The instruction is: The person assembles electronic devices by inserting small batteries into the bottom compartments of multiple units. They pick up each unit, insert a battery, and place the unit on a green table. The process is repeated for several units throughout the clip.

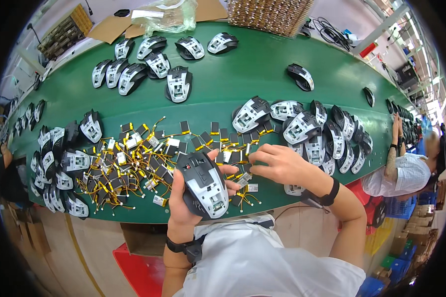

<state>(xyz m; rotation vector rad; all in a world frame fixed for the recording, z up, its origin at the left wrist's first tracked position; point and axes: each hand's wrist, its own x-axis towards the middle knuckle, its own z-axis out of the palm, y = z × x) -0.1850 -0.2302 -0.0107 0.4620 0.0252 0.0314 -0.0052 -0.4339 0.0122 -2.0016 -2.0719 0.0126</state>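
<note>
In my left hand [181, 200] is a computer mouse [206, 185] with a black and white shell and small openings showing parts inside. The fingers wrap round it from below, and their tips show on its right side. My right hand [282, 166] hovers just right of it over the batteries, its fingers curled and pinched together. What they hold, if anything, is hidden. A silver flat battery [244, 178] lies just below its fingertips, beside the left fingertips. To the left spreads a heap of small flat batteries [134, 163] with yellow ends and thin wires.
More mice [302, 127] are piled on the right, others [76, 161] on the left and several [178, 84] at the back of the green table [252, 59]. A woven-looking tray stack [270, 15] stands behind. Another person [404, 171] sits at the right; a red stool [139, 270] stands below.
</note>
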